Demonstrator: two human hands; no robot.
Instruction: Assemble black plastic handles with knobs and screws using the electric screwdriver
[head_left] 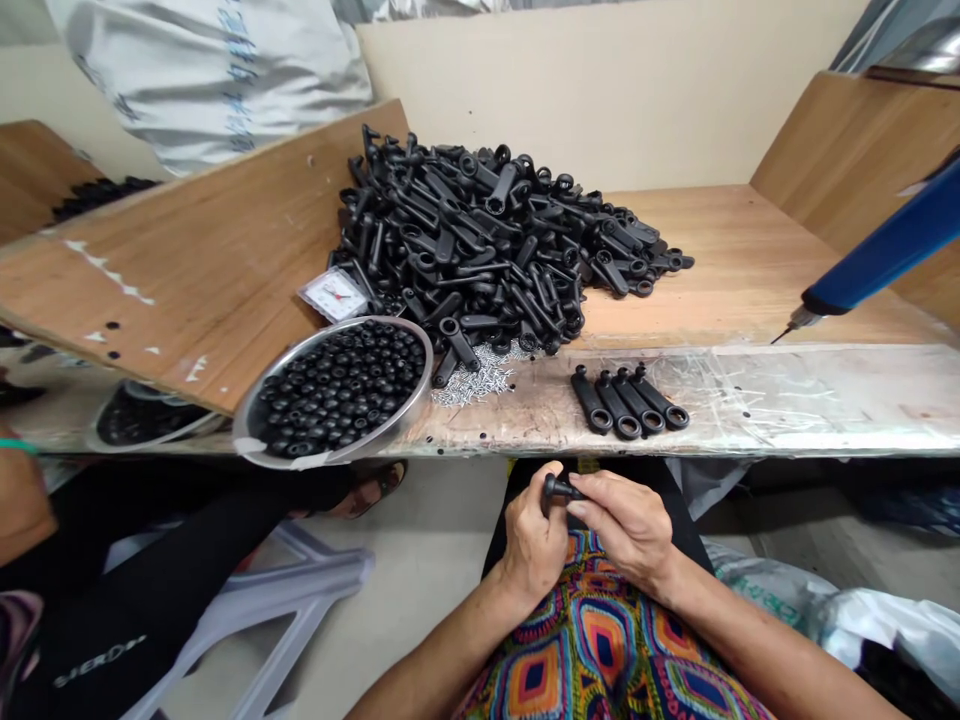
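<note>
My left hand (pixel 534 540) and my right hand (pixel 628 522) meet over my lap, below the bench edge. Both pinch one small black plastic part (pixel 559 489) between their fingertips. Just above them, on the bench's front strip, several black lever-shaped parts (pixel 628 402) lie side by side. A big heap of the same black parts (pixel 491 250) covers the bench behind. A round metal bowl (pixel 247 415) of small black caps (pixel 341 385) sits at the left front. A scatter of small silver pins (pixel 472 380) lies beside the bowl.
A blue-handled power screwdriver (pixel 877 262) hangs in from the right, tip down over the bench. A slanted wooden board (pixel 187 270) stands at left with a small dial gauge (pixel 335 295) on it. Another person's dark-clad leg (pixel 150 590) and a plastic stool (pixel 300 590) are at lower left.
</note>
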